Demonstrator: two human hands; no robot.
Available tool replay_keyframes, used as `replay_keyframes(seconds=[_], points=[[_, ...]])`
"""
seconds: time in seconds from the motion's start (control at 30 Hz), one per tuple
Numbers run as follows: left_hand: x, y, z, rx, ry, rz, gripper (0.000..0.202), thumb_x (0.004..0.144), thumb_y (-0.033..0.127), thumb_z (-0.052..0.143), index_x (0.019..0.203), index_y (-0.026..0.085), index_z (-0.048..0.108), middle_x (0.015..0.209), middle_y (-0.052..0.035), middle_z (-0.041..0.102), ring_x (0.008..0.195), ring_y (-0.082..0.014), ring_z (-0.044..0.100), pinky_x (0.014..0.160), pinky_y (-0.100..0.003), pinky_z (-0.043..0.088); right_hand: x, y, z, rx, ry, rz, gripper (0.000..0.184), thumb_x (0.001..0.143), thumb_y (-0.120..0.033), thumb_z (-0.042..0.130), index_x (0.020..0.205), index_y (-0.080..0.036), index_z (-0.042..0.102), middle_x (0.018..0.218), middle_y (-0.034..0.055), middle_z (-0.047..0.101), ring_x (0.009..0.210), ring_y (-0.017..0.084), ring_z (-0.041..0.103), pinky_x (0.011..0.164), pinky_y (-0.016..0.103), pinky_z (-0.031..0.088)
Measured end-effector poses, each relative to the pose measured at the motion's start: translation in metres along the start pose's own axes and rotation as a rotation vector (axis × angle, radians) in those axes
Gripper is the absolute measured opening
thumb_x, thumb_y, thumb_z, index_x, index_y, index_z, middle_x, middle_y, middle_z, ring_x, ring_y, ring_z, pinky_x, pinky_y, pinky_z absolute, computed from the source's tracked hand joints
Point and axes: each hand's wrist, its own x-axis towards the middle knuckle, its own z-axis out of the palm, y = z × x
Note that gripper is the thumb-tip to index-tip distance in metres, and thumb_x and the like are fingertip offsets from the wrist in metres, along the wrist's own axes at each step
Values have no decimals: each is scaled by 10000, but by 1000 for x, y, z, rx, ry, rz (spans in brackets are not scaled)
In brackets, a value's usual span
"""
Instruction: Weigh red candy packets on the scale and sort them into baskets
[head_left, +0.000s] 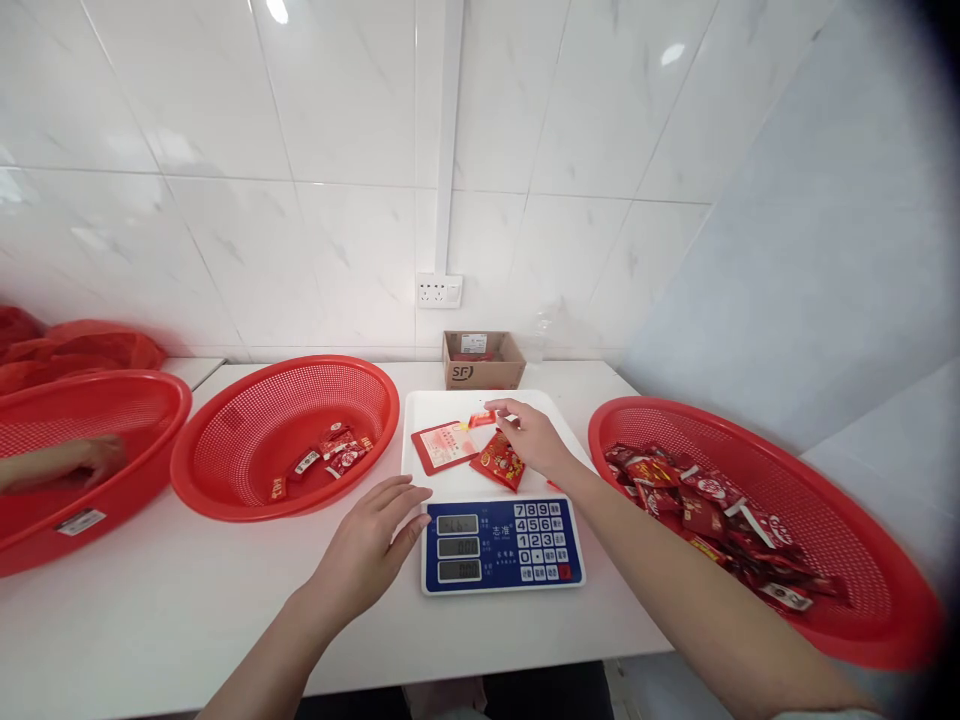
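Observation:
My right hand (pixel 531 437) is over the white weighing pan (pixel 551 405) of a digital scale. Its thumb and forefinger pinch the edge of a small red packet (pixel 481 419). Below that hand lies a red printed packet (pixel 498 462) with yellow figures. To its left, a red-edged card or envelope (pixel 444 447) with a pale printed face rests on the pan. My left hand (pixel 375 545) hovers beside the left edge of the scale's blue keypad panel (pixel 501 555), fingers stretched out, holding nothing.
A red basket (pixel 225 490) at left holds several red packets; another (pixel 900 610) at right holds a heap. Another person's hand (pixel 82 460) reaches into the far-left basket (pixel 161 392). A cardboard box (pixel 487 376) stands behind the scale. A socket (pixel 440 291) is on the wall.

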Motion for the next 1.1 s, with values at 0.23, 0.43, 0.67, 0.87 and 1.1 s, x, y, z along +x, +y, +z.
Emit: replay_keyframes(seconds=[0.23, 0.43, 0.67, 0.87, 1.1], points=[[-13, -11, -2, 20, 31, -27, 304, 893, 345, 416, 1098, 234, 612, 1125, -50, 658, 1109, -208, 567, 884, -347, 509, -14, -6, -39, -419, -74, -30, 319, 810, -252, 467, 1084, -242, 628, 1142, 67, 627, 1094, 244, 525, 891, 416, 430], [-26, -20, -1, 32, 71, -49, 288, 879, 359, 441, 1061, 243, 631, 1110, -52, 668, 1053, -206, 605, 849, -325, 527, -42, 2, -71, -685, -317, 140, 355, 737, -253, 570, 1084, -250, 645, 1129, 93, 643, 1029, 306, 578, 807, 416, 457], [-27, -18, 0, -18, 76, -42, 279, 877, 346, 437, 1043, 242, 637, 1087, -65, 675, 1031, -209, 616, 839, -330, 527, -38, 2, -64, -587, -194, 150, 289, 729, -166, 534, 974, -245, 666, 970, 72, 655, 809, 221, 624, 705, 337, 467], [-11, 6, 0, -268, 30, -122, 277, 880, 356, 438, 1065, 238, 607, 1025, -57, 675, 946, -175, 622, 802, -297, 516, -45, -39, -33, 124, -205, 130, 209, 740, -343, 591, 919, -235, 608, 849, 13, 636, 749, 165, 598, 722, 338, 493], [13, 41, 5, -718, -98, -162, 316, 897, 415, 376, 862, 176, 579, 778, -23, 622, 703, -134, 543, 644, -240, 451, -93, -68, 13, 502, -297, 108, 240, 782, -425, 578, 930, -239, 541, 779, -3, 548, 713, 134, 542, 661, 292, 487]])
